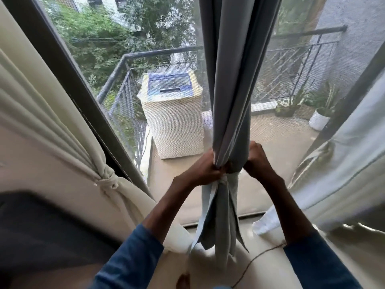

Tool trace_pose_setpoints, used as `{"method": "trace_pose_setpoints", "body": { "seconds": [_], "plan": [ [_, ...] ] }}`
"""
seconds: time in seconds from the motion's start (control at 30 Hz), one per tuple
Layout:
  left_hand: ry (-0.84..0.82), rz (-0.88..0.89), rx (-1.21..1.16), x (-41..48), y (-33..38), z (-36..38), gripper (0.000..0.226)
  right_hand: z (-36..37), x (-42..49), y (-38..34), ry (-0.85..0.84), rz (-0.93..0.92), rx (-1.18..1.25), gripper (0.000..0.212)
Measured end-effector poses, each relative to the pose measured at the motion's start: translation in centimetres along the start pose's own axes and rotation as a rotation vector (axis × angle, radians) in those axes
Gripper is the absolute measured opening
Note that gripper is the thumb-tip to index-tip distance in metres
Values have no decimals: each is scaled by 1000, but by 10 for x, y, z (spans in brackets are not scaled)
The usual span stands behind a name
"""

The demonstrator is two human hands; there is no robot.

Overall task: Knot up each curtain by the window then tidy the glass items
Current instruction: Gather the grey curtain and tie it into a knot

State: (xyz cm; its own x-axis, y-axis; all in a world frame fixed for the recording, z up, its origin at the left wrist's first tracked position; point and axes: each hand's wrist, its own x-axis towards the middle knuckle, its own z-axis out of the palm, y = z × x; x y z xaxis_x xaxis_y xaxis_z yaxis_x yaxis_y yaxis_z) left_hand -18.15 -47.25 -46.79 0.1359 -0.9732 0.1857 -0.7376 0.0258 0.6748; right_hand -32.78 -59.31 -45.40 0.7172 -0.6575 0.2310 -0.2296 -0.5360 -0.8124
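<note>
Far to the left of the left hand I see a cream curtain [62,126], gathered into a knot [107,177] at about hand height. Its top runs out of view. Below it a dark, blurred shape fills the corner, and I cannot identify it.

Between that curtain and the left hand, beyond the glass, a washing machine [173,115] stands on the balcony beside the railing [116,80]. The window mesh softens both.

The left hand [208,168] has its fingers curled tight round the bunched grey curtain [229,80]. I cannot see the fingertips, which are buried in the folds. The curtain hangs straight down between the two hands, its top cut off by the upper edge and its loose tail falling below them.

The right hand [257,160] is closed in a fist against the other side of the same bunch, gripping the cloth, with its thumb hidden. I cannot tell whether a knot has formed between the hands.

Below the right forearm a thin cord [256,258] trails across the floor. To the right of the right hand a pale curtain [343,163] hangs loose, its edges cut off by the frame. Above and beyond it, outside, sits a white plant pot [317,120].
</note>
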Motion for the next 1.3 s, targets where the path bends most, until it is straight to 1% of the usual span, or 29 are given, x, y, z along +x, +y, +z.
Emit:
{"method": "trace_pose_setpoints", "body": {
  "seconds": [0.03, 0.07, 0.1, 0.13, 0.17, 0.23, 0.3, 0.37, 0.43, 0.53, 0.63, 0.7, 0.77, 0.8, 0.83, 0.87, 0.93, 0.97, 1.03, 1.07, 1.1, 1.13, 1.17, 1.2, 1.23, 1.3],
  "plan": [
    [10, 7, 56, -2, -2, -2, 27, 5, 1, -3, -14, -11, -4, 36],
    [18, 0, 129, -4, -6, -3, 33, 9, 3, -4, -28, -4, -32, 37],
    [26, -1, 208, -5, -9, -5, 36, 11, 3, -6, -37, 26, -57, 34],
    [38, 6, 274, -6, -9, -8, 35, 15, 5, -4, -35, 69, -69, 29],
    [47, 21, 315, -8, -8, -11, 29, 18, 6, -4, -45, 110, -48, 26],
    [64, 67, 339, -11, -2, -20, 16, 22, 8, -3, -113, 141, 91, 22],
    [84, 102, 400, -14, 5, -26, 20, 20, 5, -1, -226, 114, 283, 20],
    [109, 80, 486, -15, 8, -26, 23, 18, -1, 6, -305, 139, 433, 31],
    [141, 12, 578, -13, 13, -26, 29, 18, -8, 11, -313, 196, 549, 34],
    [146, -82, 625, -4, 15, -24, 32, 28, -13, 25, -177, 325, 654, 25],
    [154, -159, 590, 3, 12, -23, 40, 38, -15, 43, -4, 393, 604, 21],
    [144, -200, 580, 7, 10, -24, 42, 43, -22, 48, 133, 358, 424, 14],
    [154, -212, 574, 11, 10, -25, 40, 46, -36, 37, 351, 304, 262, 12],
    [158, -215, 566, 13, 10, -26, 39, 47, -42, 29, 460, 258, 232, 14],
    [162, -220, 558, 14, 10, -26, 38, 47, -47, 21, 499, 195, 237, 14],
    [173, -227, 553, 16, 10, -26, 36, 48, -50, 14, 451, 143, 258, 14],
    [197, -233, 534, 20, 9, -24, 31, 53, -55, 4, 187, 122, 288, 7],
    [205, -232, 517, 23, 8, -22, 27, 58, -57, 2, 55, 155, 266, 12],
    [197, -230, 479, 27, 8, -19, 23, 69, -62, -2, -116, 186, 151, 39],
    [190, -224, 462, 29, 8, -17, 23, 77, -65, -5, -124, 167, 72, 48],
    [192, -213, 447, 30, 7, -15, 24, 84, -68, -10, -98, 147, 20, 51],
    [197, -207, 429, 30, 7, -14, 24, 91, -70, -14, -66, 147, 34, 47],
    [205, -208, 414, 30, 7, -13, 24, 95, -71, -16, -54, 183, 112, 35],
    [208, -219, 399, 30, 6, -13, 23, 96, -70, -17, -80, 215, 207, 21],
    [201, -236, 381, 30, 4, -12, 22, 95, -70, -20, -143, 231, 267, 16],
    [194, -284, 358, 29, 2, -15, 20, 86, -66, -18, -256, 220, 295, 20]
  ]
}}
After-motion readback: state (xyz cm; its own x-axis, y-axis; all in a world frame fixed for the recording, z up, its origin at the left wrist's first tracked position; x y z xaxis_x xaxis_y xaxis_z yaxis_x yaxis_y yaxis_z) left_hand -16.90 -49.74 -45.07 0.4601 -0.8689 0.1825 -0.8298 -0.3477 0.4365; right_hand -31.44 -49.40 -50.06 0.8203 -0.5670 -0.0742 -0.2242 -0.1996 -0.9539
